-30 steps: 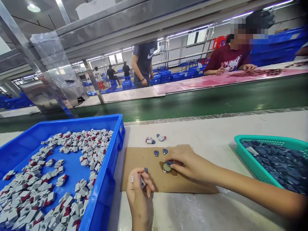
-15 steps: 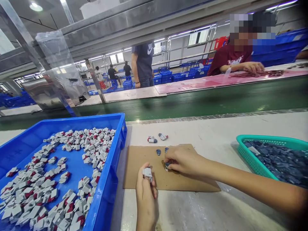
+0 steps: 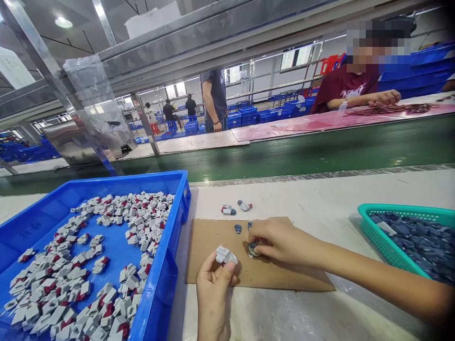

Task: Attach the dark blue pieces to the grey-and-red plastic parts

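Pinching grey piece (image 3: pixel 223 255), left grip (image 3: pixel 215 283) curled

Maroon T-shirt (image 3: pixel 329 94): white lettering (image 3: pixel 351 91), too blurred to read
White T-shirt (image 3: pixel 150 114): dark print, too small
Blue tray (image 3: pixel 106 186): faint wall marks (image 3: pixel 32 228), illegible

Lighting: bright, diffuse; ceiling lamp (image 3: pixel 63 22) lit, windows (image 3: pixel 296 58) pale. Glare: patches on green belt (image 3: pixel 284 158). Shadow: soft, on cardboard (image 3: pixel 209 237) beneath right hand (image 3: pixel 273 239). Defects: right corners darkened; forearm (image 3: pixel 373 279) blurred near edge; co-worker's head (image 3: pixel 378 45) pixelated.
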Demonstrator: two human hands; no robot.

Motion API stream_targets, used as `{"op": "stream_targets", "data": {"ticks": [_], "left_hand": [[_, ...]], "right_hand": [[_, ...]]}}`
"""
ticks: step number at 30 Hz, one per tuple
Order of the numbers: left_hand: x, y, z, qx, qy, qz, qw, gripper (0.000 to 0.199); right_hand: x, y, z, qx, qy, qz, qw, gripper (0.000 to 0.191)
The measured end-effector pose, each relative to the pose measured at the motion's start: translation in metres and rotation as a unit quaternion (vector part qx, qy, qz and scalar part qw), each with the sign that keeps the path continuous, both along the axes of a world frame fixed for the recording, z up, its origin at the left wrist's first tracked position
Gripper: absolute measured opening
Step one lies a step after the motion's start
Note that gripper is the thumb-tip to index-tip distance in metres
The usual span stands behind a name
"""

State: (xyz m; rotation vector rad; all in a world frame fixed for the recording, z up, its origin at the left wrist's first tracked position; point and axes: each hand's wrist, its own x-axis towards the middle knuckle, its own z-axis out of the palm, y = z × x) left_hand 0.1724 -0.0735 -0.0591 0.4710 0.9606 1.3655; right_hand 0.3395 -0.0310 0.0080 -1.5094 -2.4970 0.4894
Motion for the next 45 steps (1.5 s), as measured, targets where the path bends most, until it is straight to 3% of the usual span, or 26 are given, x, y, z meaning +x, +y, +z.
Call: {"op": "stream_targets", "data": {"ticks": [4, 7, 10, 21, 31, 35, 39, 42, 45], "left_hand": [[-0.001, 0.001, 0.000, -0.018, -0.031, 0.026, 0.999, 0.051], [-0.004, 0.001, -0.002, -0.012, -0.049, 0.008, 0.999, 0.049], [-0.007, 0.001, -0.003, -0.003, -0.068, -0.007, 0.998, 0.046], [-0.009, 0.002, -0.004, 0.009, -0.092, -0.031, 0.995, 0.045], [-0.007, 0.001, -0.007, 0.053, -0.073, -0.070, 0.993, 0.038], [-0.007, 0.001, -0.006, 0.046, -0.083, -0.054, 0.994, 0.035], [-0.007, 0.000, -0.007, 0.056, -0.083, -0.048, 0.994, 0.028], [-0.009, -0.002, -0.007, 0.064, -0.092, -0.080, 0.990, 0.023], [-0.013, -0.004, -0.004, 0.060, -0.109, -0.103, 0.987, 0.020]], "right_hand": [[-0.009, -0.019, 0.009, 0.016, 0.190, -0.043, 0.981, 0.013], [-0.020, -0.029, 0.010, 0.056, 0.235, -0.022, 0.970, 0.011], [-0.027, -0.030, 0.008, 0.073, 0.245, -0.003, 0.967, 0.009], [-0.032, -0.026, 0.007, -0.012, 0.210, -0.020, 0.977, 0.012], [-0.030, -0.018, 0.018, -0.041, 0.138, 0.019, 0.989, 0.009], [-0.032, -0.024, 0.000, 0.029, 0.154, 0.012, 0.988, 0.024], [-0.042, -0.032, -0.028, 0.160, 0.153, 0.036, 0.975, 0.048], [-0.054, -0.033, -0.046, 0.275, 0.177, 0.024, 0.945, 0.045], [-0.062, -0.032, -0.056, 0.335, 0.187, -0.003, 0.923, 0.042]]}}
